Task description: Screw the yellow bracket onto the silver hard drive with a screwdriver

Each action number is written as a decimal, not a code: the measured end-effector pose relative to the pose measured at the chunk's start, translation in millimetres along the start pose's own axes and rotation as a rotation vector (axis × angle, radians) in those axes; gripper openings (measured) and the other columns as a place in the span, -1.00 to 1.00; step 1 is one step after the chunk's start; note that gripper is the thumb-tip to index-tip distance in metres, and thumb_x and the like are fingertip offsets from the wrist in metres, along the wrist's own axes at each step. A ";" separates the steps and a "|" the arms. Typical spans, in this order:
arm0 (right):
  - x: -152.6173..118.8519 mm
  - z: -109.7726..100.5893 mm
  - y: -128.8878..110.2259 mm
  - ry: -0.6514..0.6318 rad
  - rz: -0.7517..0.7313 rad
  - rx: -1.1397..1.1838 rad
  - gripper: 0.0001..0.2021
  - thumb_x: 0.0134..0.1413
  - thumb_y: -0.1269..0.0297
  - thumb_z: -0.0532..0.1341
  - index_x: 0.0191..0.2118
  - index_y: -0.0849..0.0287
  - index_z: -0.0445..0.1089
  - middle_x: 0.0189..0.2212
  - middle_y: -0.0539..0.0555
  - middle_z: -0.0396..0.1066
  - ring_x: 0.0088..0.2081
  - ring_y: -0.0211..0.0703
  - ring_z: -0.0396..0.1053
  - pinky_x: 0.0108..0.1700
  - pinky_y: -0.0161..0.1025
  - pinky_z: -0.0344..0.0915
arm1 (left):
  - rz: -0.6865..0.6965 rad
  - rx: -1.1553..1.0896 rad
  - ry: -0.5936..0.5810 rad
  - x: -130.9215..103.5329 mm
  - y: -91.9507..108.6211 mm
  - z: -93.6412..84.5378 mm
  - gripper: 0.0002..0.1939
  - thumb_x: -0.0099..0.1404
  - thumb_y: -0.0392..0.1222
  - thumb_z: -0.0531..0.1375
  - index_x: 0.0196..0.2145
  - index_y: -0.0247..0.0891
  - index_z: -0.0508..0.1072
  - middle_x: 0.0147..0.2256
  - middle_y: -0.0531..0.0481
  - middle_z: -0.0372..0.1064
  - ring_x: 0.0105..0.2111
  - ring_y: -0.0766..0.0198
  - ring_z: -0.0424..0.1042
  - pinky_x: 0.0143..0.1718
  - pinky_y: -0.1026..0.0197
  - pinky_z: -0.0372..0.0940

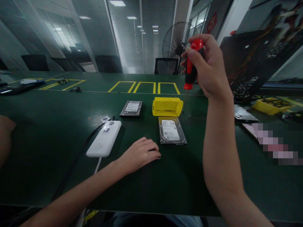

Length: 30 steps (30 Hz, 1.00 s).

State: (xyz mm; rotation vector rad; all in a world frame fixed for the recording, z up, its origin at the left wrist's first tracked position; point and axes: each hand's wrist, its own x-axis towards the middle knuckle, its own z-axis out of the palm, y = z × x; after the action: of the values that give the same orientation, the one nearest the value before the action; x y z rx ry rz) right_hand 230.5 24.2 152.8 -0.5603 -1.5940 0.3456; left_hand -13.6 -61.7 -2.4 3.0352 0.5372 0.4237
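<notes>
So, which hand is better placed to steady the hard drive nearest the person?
Likely the left hand: it is low at the table, close to that hard drive. The right hand is raised, wrapped around the screwdriver.

The person's bare left hand has slender fingers, and a pale nail edge shows at the thumb tip. The wrist is narrow and bare, leading into a slim, smooth, bare left forearm that widens gradually towards the bottom edge of the view. The bare right hand has a rounded thumb with a short nail. Its wrist is bare too, and the bare right forearm broadens towards the elbow, the bare stretch running to the picture's edge. At the lap, pale blue-grey cloth shows beside a darker middle, its cut too shadowed to tell.
</notes>
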 end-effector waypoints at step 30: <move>-1.8 -8.0 -3.2 -0.010 0.034 -0.003 -0.86 0.07 0.27 0.23 -0.21 -0.02 0.32 -0.36 -0.04 0.35 -0.40 -0.28 0.38 -0.43 -0.29 0.36 | -0.103 0.065 0.115 33.0 -21.0 8.6 -0.81 0.35 -0.27 0.07 -0.18 -0.27 0.48 -0.18 -0.04 0.40 -0.21 0.26 0.34 -0.25 0.21 0.19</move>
State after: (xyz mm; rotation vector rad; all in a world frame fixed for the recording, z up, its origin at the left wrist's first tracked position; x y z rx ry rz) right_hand 238.0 19.8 153.9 -0.5898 -1.5967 0.3721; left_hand 11.5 -30.6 -3.7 3.0400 0.7242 0.5899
